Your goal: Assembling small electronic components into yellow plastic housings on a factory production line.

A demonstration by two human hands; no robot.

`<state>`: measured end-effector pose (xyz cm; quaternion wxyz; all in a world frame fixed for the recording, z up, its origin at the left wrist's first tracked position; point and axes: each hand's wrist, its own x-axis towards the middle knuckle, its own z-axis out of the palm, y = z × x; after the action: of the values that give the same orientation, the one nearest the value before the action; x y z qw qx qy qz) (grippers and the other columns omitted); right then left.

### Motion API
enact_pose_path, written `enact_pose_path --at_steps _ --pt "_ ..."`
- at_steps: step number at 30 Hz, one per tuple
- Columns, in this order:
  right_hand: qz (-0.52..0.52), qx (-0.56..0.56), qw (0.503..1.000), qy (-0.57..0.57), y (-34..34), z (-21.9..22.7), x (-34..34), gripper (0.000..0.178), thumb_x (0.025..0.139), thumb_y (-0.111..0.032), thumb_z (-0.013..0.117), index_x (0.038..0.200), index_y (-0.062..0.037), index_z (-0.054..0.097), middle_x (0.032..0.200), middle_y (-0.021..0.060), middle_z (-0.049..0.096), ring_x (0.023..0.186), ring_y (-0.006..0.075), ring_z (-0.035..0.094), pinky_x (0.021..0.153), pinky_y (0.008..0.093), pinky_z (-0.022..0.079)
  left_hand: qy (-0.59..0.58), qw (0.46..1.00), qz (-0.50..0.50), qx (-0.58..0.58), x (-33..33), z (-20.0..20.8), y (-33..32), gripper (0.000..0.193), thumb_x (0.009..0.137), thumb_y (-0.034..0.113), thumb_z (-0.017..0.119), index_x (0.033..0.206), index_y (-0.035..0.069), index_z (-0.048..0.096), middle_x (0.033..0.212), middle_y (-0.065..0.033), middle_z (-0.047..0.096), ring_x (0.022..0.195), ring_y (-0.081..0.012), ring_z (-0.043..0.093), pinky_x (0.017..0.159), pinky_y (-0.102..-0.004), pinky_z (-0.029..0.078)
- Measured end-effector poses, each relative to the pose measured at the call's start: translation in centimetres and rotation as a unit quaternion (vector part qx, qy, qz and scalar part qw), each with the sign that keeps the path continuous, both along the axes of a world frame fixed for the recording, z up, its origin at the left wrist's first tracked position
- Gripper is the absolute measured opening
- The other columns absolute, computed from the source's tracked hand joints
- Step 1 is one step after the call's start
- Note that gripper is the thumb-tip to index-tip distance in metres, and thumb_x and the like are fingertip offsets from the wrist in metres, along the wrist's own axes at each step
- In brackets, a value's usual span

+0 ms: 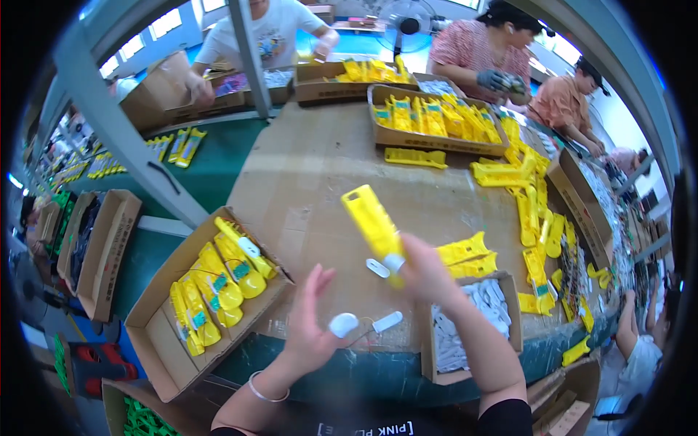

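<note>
My right hand (425, 270) grips a long yellow plastic casing (369, 216) by its lower end, tilted above the cardboard-covered table (291, 211). A small whitish part shows beside the fingers at that end. My left hand (311, 330) is raised with fingers stretched out. Against its thumb side appears a white rounded piece (343, 325); whether the thumb touches it, I cannot tell. Thin wires run from there toward a white oblong piece (387, 322) on the table. Another white oblong piece (377, 268) lies just below the yellow casing.
A carton (156, 349) with several yellow parts stands left; a box of white parts (427, 341) sits beside my right forearm. Yellow casings (527, 211) heap along the right. A filled carton (440, 140) stands at the back. Co-workers (472, 54) sit beyond. A metal post (123, 109) rises left.
</note>
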<state>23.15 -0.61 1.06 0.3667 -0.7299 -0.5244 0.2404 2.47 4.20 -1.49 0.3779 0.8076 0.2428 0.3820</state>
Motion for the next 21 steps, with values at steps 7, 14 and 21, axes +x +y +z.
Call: enact_pose_path --at_steps 7,14,21 --pt "0.037 0.100 0.987 -0.116 -8.6 2.9 -3.1 0.031 0.068 0.003 0.061 0.098 -0.0018 0.056 0.094 0.0156 0.053 0.089 0.0319 0.053 0.078 0.0372 0.045 -0.088 0.868 -0.178 -0.456 1.1 -1.7 -2.7 0.064 0.083 0.017 0.057 0.134 0.004 0.020 0.101 -0.0065 0.049 0.095 -0.0126 0.052 0.075 -0.0265 0.047" --pt "-0.219 -0.132 0.876 -0.409 -15.7 -5.2 7.2 0.010 0.066 0.005 0.052 0.074 0.0003 0.054 0.073 0.0170 0.053 0.073 0.0357 0.055 0.064 0.0425 0.045 0.132 0.938 -0.172 -0.269 1.0 -3.0 -2.0 0.092 0.075 0.023 0.066 0.139 -0.001 0.004 0.125 -0.0237 0.040 0.114 -0.0323 0.045 0.094 -0.0359 0.037" --pt "-0.111 -0.078 0.931 -0.339 -14.3 -3.3 4.4 0.017 0.067 0.007 0.049 0.082 0.0020 0.056 0.077 0.0164 0.055 0.076 0.0353 0.055 0.064 0.0410 0.044 0.162 0.968 -0.079 -0.173 -0.8 -1.3 -2.2 0.086 0.071 0.016 0.071 0.136 -0.004 0.018 0.119 -0.0231 0.045 0.109 -0.0313 0.049 0.089 -0.0344 0.041"
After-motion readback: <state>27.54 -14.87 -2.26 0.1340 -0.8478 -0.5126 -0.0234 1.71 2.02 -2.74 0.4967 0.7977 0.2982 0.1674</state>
